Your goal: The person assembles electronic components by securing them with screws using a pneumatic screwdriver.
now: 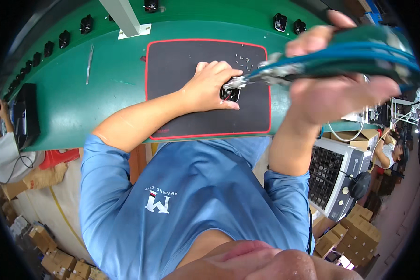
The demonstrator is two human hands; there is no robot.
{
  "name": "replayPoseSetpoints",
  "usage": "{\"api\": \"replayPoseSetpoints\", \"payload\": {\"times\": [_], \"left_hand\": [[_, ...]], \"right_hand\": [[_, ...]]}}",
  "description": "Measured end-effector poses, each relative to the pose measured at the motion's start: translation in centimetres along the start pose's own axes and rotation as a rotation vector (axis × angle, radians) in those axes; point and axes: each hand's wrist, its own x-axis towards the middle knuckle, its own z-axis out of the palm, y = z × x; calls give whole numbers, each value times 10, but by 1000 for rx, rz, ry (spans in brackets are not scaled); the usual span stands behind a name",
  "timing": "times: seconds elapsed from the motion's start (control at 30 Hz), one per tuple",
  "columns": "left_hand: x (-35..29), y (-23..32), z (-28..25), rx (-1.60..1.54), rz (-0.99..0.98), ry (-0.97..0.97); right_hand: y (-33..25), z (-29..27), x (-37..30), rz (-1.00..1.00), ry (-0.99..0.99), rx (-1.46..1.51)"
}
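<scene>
Now I see a small black part point(229, 95) at the upper middle of the frame, over a dark, red-edged mat point(186, 123). The left hand point(210, 86) pinches it. At the upper right, the right hand point(319, 100) grips a blurry blue-and-green tool point(345, 63), its tip at the part's top edge. Tiny bits point(243, 60) lie above.

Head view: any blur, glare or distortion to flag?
Head view: right hand and the blue-edged, pliers-like tool smeared, from motion or closeness, can't tell which; left hand clearly crisper. Head view: faint sheen on the green tabletop, left of the red-edged black mat. Head view: fisheye bows the table's far edge; corners fall to black.
</scene>
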Motion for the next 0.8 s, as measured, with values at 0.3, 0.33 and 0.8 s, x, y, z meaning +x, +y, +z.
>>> {"api": "replayPoseSetpoints", "payload": {"times": [0.3,0.33,0.8], "left_hand": [[2,-6,-37,36,-136,117],[6,-7,-45,20,-194,147],[99,-154,-111,426,-551,210]], "right_hand": [[-33,-24,26,-85,182,-422],[-28,-30,23,-97,172,-402],[-24,-51,34,-92,304,-415]]}}
